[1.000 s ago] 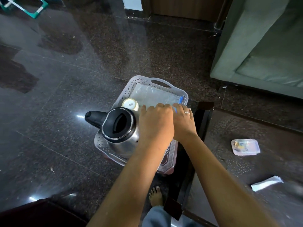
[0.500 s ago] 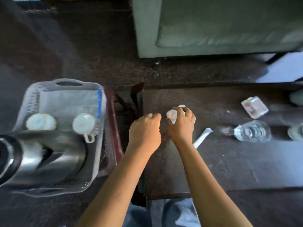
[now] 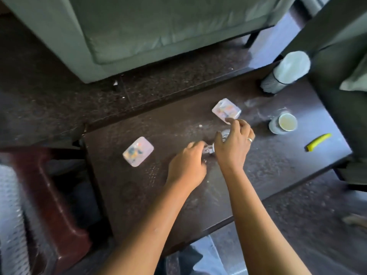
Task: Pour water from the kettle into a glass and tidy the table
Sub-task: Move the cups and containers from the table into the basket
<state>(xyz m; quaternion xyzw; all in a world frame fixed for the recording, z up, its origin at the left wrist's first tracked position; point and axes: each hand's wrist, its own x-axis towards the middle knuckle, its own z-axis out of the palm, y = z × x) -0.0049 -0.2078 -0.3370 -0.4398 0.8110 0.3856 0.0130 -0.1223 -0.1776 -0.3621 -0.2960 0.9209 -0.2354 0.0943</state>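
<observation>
The room is dim, with soft daylight spilling in from the upper right and washing the floor [image 3: 272, 42] there pale blue. The dark table [image 3: 139, 195] shows dull sheen and smudges, no hard shadows. Motion blur smears the left edge and both hands slightly; wide-angle bending curves the borders.

Head camera looks steeply down, close over the dark table [image 3: 268, 171].

Dark, dull, scuffed wooden low table [image 3: 268, 171], two clear glossy plastic rectangular boxes [image 3: 138, 151] on it, grey-green matt cloth sofa [image 3: 158, 32] beyond it
</observation>
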